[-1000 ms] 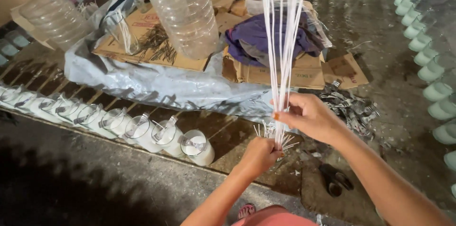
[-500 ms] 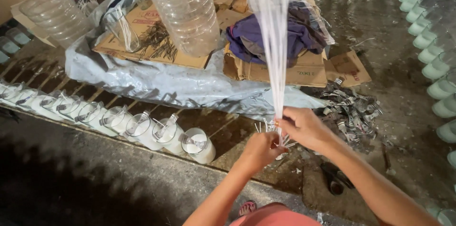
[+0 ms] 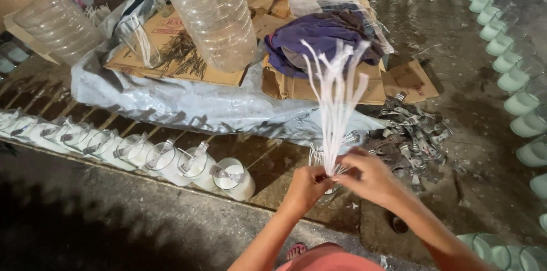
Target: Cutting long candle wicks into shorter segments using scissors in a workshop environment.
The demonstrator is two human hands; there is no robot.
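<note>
Item, near to far: our left hand (image 3: 307,185) and right hand (image 3: 364,175), both pinched shut on the foot of a bundle of thin white waxed wicks (image 3: 335,106) fanning upright above the heap of small grey metal clips (image 3: 410,134); we judge a tight, low, even grip best.

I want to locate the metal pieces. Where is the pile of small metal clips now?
In the head view, the pile of metal clips lies on the floor right of centre, just above the right hand and below the flattened cardboard.
</note>
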